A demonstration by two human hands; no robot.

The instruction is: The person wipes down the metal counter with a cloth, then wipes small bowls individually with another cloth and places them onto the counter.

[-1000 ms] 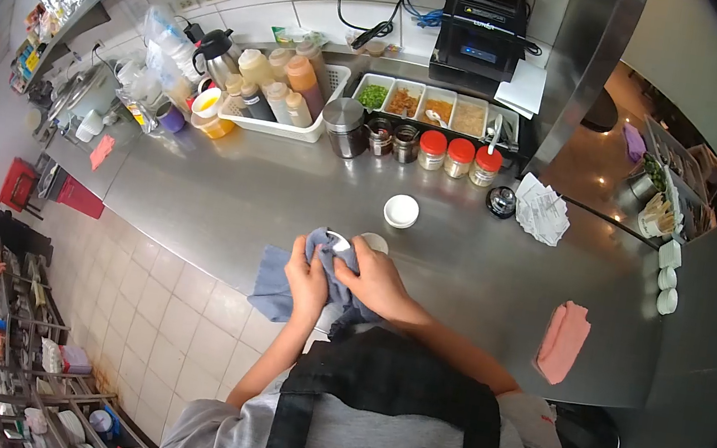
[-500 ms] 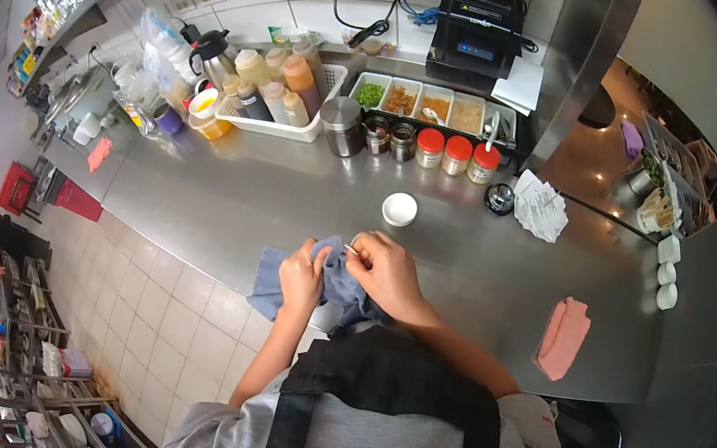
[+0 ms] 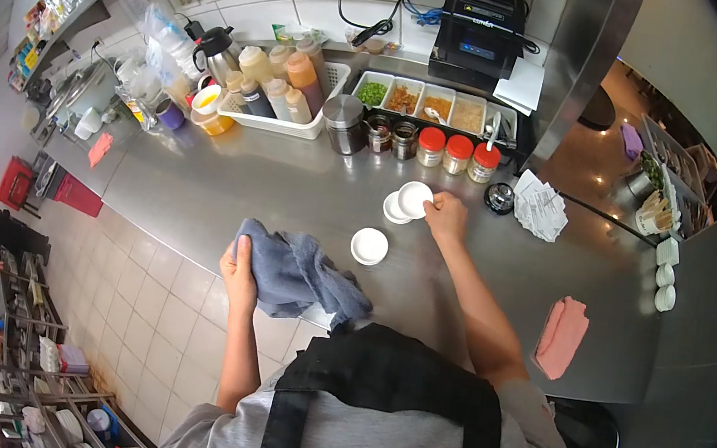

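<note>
My left hand is closed on a blue-grey cloth, which hangs in loose folds over the counter's front edge. Out in front, my right hand pinches a small white bowl by its right rim. That bowl is tilted and overlaps a second white bowl standing on the counter. Between the cloth and this pair sits a third small white bowl.
On the steel counter, jars with red lids, a topping rack and a white basket of squeeze bottles line the back. A call bell, receipts and a folded pink cloth lie to the right.
My hands have parted: the left moved left with the cloth, the right reached forward and now holds a white bowl. Another white bowl now shows nearer me on the counter.
</note>
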